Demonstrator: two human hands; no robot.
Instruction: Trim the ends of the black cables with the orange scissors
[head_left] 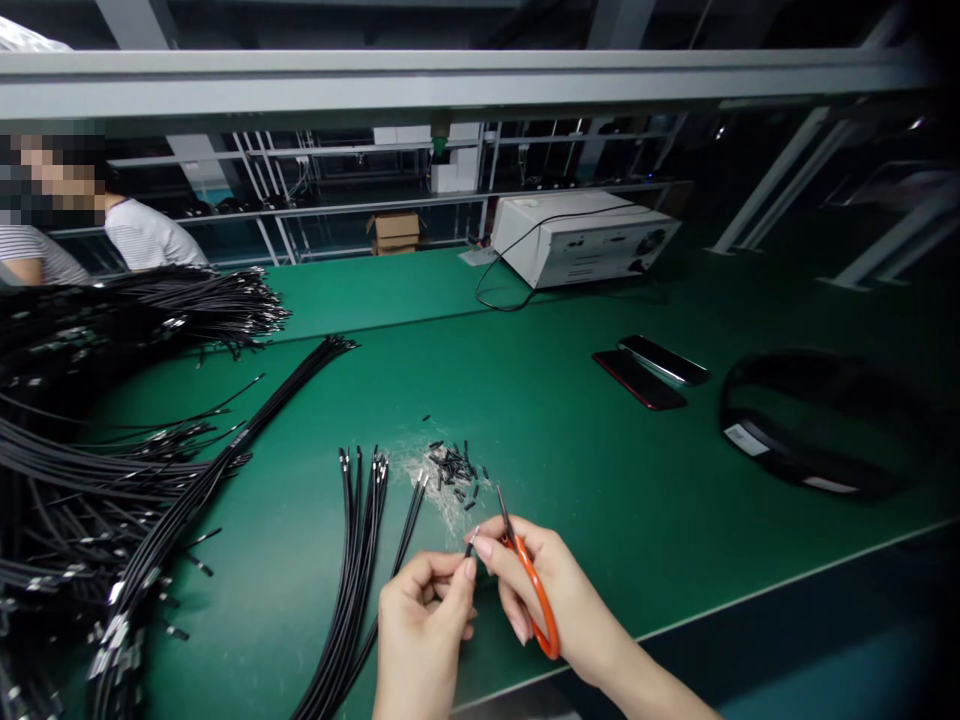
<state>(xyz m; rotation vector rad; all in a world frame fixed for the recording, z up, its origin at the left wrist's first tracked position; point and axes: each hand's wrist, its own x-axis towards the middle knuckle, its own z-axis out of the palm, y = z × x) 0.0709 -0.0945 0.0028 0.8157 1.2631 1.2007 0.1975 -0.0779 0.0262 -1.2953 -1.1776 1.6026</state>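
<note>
My left hand (427, 620) pinches a black cable (469, 549) close to its stripped, pale end. Across from it, my right hand (544, 580) has orange-handled scissors (537, 590) hooked in its fingers, blades pointing away from me. Thumb and index finger of that hand meet at the cable's tip. Just beyond lies a small heap of cut black sleeve pieces (452, 465) among pale, hair-like strands (420, 462). To the left of my hands, a bunch of black cables (360, 560) lies with its ends pointing away, and a few more (409, 520) rest beside it.
Large bundles of black cables (187, 500) cover the left side of the green table (525, 400). Two phones (651, 372) and a black coil (817, 425) lie right. A white box-shaped device (585, 240) with a cord stands behind. Another person (150, 230) is at the far left.
</note>
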